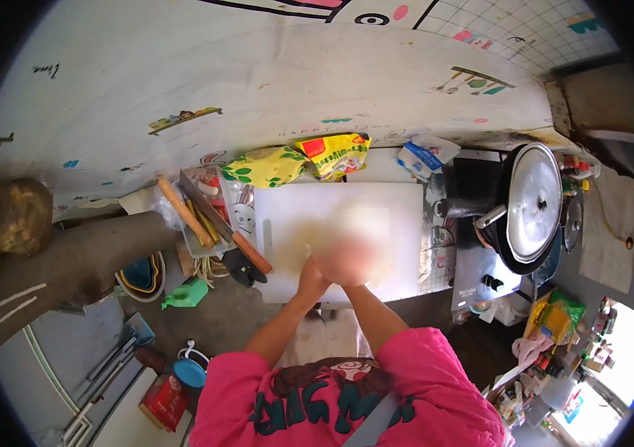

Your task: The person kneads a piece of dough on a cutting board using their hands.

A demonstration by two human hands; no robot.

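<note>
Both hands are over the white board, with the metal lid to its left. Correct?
No: the metal lid is to the right of the white board, as the head view shows. The left hand and right hand are indeed over it.

"What sort of place have you got on your feed?"

"A kitchen, I'd say. I see a stove (470, 264) by the right edge of the counter (438, 277), a lidded pan (537, 194) on it, and a knife (222, 222) by the left edge of a white cutting board (287, 205)."

"Anything else?"

"Yellow packets (334, 155) along the board's back edge, and printed utensils (475, 80) on the wall. Home or business, I can't tell."
</note>
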